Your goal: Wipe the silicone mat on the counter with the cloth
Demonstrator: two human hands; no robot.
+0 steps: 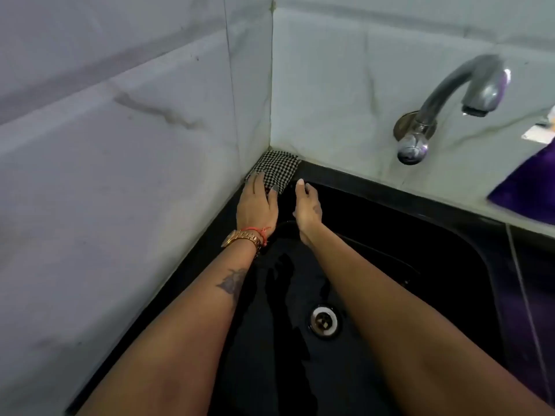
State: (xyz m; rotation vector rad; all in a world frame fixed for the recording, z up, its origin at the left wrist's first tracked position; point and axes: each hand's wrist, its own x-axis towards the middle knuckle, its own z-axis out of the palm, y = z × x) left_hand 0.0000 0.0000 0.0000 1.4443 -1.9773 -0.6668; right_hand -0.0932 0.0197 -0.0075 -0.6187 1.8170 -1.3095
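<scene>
A black-and-white checkered cloth point(277, 166) lies folded on the sink's far left corner, tucked against the tiled walls. My left hand point(258, 202), with a gold watch and a red thread at the wrist, rests flat on the cloth's near edge, fingers straight. My right hand point(306, 207) hovers just to the right of the cloth over the black sink point(420, 235), fingers relaxed and holding nothing. No silicone mat shows in this view.
A metal tap point(468, 94) sticks out of the back wall at the right. The drain point(323, 321) sits in the wet sink bottom. A purple cloth point(531, 187) lies on the ledge at the far right. Marble-look tiles cover both walls.
</scene>
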